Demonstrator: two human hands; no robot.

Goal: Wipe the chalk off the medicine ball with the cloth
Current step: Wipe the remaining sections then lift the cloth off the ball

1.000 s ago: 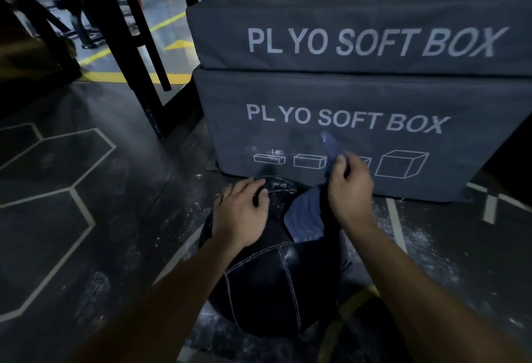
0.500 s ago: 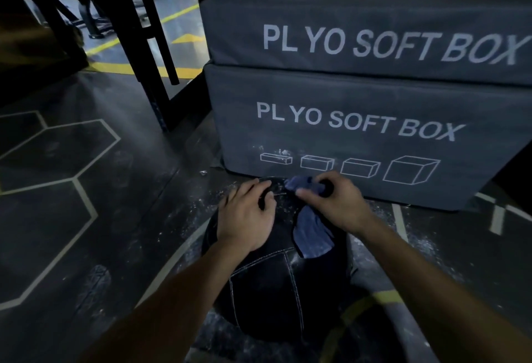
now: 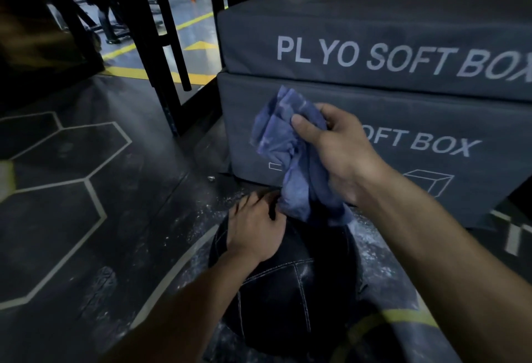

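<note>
A: Dark gym floor (image 3: 72, 218) here, rubbery, marked with pale hexagon lines, and a yellow stripe (image 3: 397, 318) curving past at the near right.

B: And the ball (image 3: 288, 290) sits on that floor, low centre, just in front of the boxes. Round, black, leathery, with white stitched seams crossing its panels.

A: Two grey soft boxes, stacked. The top box (image 3: 374, 31) reads "PL YO SOFT BOX"; the lower box (image 3: 417, 138) carries the same print, partly covered by the right hand (image 3: 342, 155) and the cloth (image 3: 290, 155).

B: That cloth is blue, crumpled, patchy with pale marks. The right hand grips it, thumb across the front, fingers curled round the bunched fabric. It is held up in front of the lower box, above the ball; the cloth's hanging end comes down to the ball's far edge, and I cannot tell whether it touches.

A: Left hand (image 3: 256, 230)?

B: Resting on top of the ball, palm down, fingers bent over the far curve beside the cloth's tail. The fingertips are in shadow.

A: White powder (image 3: 371, 236) is scattered on the floor around the ball, thickest to the right.

B: Behind, left of the boxes, black steel posts (image 3: 149, 46) stand on the floor, with yellow lines (image 3: 138, 71) beyond. A small pale scrap (image 3: 211, 178) lies by the lower box's corner.

A: Far back left, a person's legs (image 3: 108, 23), blurred.
</note>
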